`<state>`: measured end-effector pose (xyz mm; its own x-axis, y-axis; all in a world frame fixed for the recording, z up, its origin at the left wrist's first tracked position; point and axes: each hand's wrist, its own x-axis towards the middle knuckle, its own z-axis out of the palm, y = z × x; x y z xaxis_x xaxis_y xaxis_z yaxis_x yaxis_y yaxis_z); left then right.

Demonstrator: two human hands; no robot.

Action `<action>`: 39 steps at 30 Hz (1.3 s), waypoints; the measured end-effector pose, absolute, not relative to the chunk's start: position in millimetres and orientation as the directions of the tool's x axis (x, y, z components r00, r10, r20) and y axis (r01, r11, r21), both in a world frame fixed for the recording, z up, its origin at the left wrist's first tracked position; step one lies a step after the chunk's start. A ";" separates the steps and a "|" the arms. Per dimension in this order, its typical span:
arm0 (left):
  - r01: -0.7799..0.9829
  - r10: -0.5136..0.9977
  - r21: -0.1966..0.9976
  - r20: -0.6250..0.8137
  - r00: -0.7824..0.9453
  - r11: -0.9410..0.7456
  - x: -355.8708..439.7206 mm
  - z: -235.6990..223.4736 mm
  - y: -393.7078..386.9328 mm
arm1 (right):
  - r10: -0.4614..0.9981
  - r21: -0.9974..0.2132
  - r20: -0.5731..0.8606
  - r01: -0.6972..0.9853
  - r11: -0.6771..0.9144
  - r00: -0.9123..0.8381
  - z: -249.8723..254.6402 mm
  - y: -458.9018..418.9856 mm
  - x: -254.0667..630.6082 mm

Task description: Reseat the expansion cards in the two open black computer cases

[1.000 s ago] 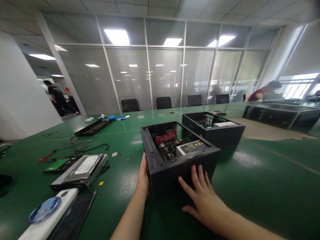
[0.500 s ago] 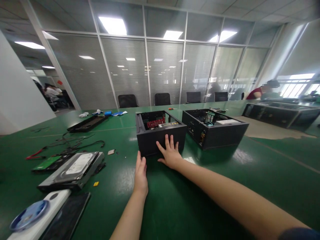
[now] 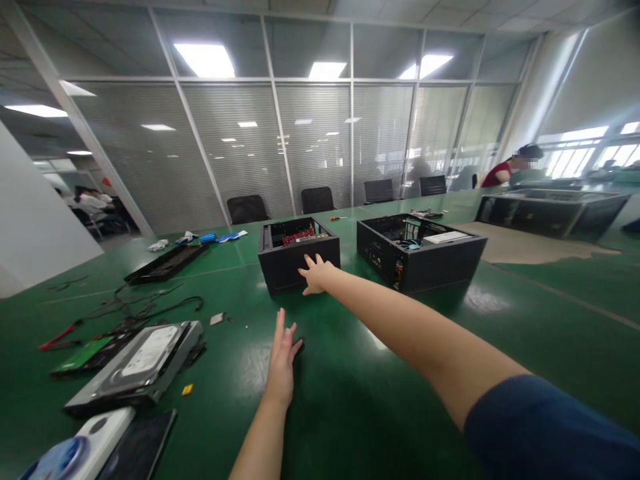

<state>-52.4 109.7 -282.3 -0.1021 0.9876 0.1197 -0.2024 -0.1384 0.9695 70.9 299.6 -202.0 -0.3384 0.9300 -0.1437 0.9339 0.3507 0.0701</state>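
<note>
The black computer case (image 3: 286, 269) stands toward the green table's (image 3: 360, 413) far edge, its walls hiding its lower insides. My right hand (image 3: 316, 275) spreads its fingers at the near face, contact hard to tell; my left hand (image 3: 283, 363), fingers parted, holds nothing. Leftward, my view cuts off a blue disc (image 3: 57, 461).

open-top case (image 3: 284, 267): slid farther away | left grip (image 3: 283, 363): off its side | right grip (image 3: 318, 275): farther out
</note>
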 end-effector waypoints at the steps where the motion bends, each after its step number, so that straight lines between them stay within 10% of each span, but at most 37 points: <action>1: -0.201 0.986 0.969 0.122 -0.115 -0.143 -50.2 -280.8 107.8 | 0.925 0.115 -0.138 0.922 0.369 -0.353 -197.3 292.4 76.5; 9: -0.174 0.986 0.975 0.121 -0.112 -0.139 -47.9 -279.3 105.3 | 0.945 0.129 0.281 0.982 0.135 -0.166 -143.7 247.3 179.1; 15: -0.178 0.987 0.973 0.137 -0.079 -0.149 -54.2 -287.0 110.6 | 0.991 0.025 0.113 0.997 0.072 -0.074 -139.9 229.9 314.7; 20: -0.254 0.993 0.960 0.101 -0.064 -0.114 -60.1 -291.6 115.6 | 0.942 0.054 0.332 0.998 0.041 -0.057 -172.9 215.7 346.1; 26: -0.327 0.995 0.941 0.075 -0.064 -0.092 -61.8 -292.6 116.8 | 0.974 0.049 0.224 0.999 0.004 -0.015 -172.1 215.3 334.3; 39: -0.087 0.990 0.986 0.143 -0.008 -0.144 -53.9 -294.0 113.5 | 0.848 0.062 0.515 0.992 0.106 -0.123 -189.6 68.5 298.3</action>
<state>-53.9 113.5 -294.0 -0.0080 0.9896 0.1434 -0.0868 -0.1436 0.9858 298.3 68.5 -189.6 -0.1231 0.8481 0.5153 0.9924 0.1063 0.0621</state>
